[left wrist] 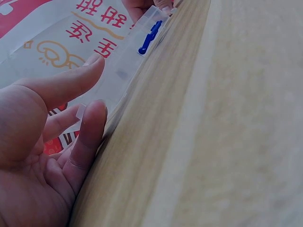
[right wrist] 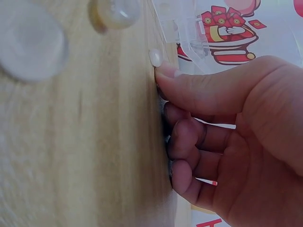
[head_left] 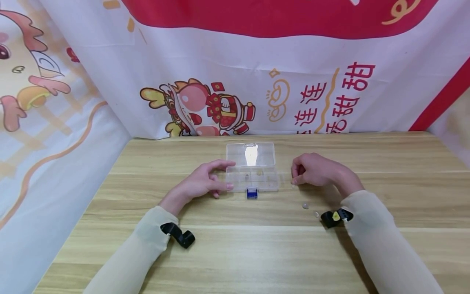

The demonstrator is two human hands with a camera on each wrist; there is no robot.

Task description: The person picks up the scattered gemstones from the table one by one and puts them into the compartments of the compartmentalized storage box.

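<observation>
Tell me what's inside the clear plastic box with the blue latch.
Inside the open box show a small yellowish piece and a darker speck, both too small to identify. The left hand covers bits of the left edge, hiding whatever lies there.

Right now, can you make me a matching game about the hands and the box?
Things:
1. left hand
2. right hand
3. lid
4. latch

Clues:
A. blue, at the front of the box
B. beside the box's left end
C. clear and swung back
D. thumb by a small white piece

Pairs: 1-B, 2-D, 3-C, 4-A
</observation>
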